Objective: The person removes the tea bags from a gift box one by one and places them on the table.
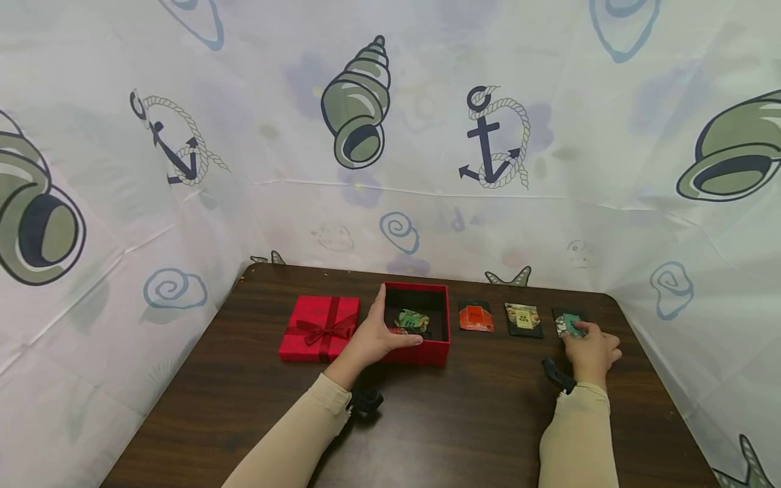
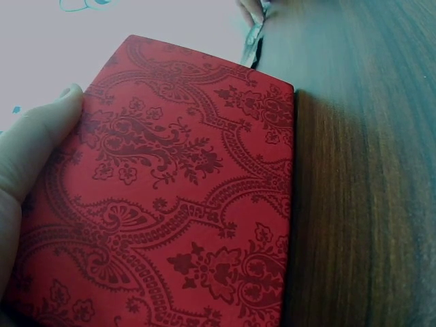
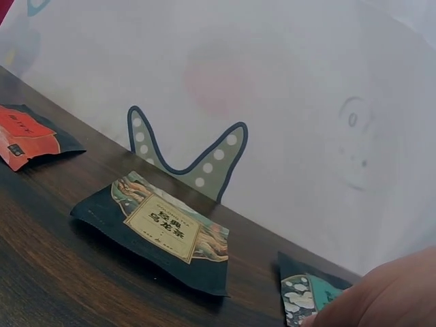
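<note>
My left hand (image 1: 373,337) holds the red gift box (image 1: 434,352) at its left front corner. Its thumb lies along the front rim. In the left wrist view, the box's patterned red side (image 2: 177,184) fills the middle, with a digit over its edge. Inside the dark box are green tea sachets (image 1: 413,320). At the far right, my right hand (image 1: 592,354) pinches a green-and-black tea sachet (image 1: 567,324) on the table. In the right wrist view, that hand (image 3: 381,300) covers the right part of the sachet (image 3: 300,293).
A red lid (image 1: 305,318) with a ribbon bow lies left of the box. Between box and right hand lie an orange sachet (image 1: 476,317) and a yellow-labelled oolong tea sachet (image 1: 523,320). The dark wooden table (image 1: 464,420) meets a printed cloth (image 1: 427,230) behind.
</note>
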Demonstrator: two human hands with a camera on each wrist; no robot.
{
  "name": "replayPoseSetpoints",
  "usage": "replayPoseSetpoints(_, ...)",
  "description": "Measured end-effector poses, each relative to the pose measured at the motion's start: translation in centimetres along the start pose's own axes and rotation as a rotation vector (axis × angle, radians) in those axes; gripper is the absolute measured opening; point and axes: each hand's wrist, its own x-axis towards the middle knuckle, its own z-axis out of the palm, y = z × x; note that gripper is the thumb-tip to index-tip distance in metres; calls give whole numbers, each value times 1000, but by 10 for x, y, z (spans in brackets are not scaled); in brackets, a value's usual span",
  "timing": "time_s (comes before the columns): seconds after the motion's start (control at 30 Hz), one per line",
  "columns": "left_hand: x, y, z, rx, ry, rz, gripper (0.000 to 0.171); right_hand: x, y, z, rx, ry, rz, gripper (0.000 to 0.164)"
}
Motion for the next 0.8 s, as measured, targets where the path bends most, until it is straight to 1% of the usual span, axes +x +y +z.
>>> replayPoseSetpoints(0.4, 2, 5, 0, 2, -3, 5, 143, 2, 0, -3, 20, -6, 2, 55)
replayPoseSetpoints(0.67, 0, 1, 0, 1, 3, -7, 143, 1, 1, -2, 31, -10, 11, 56)
replayPoseSetpoints(0.8, -1, 1, 0, 5, 10, 0, 143, 0, -3, -5, 44, 8, 9, 55)
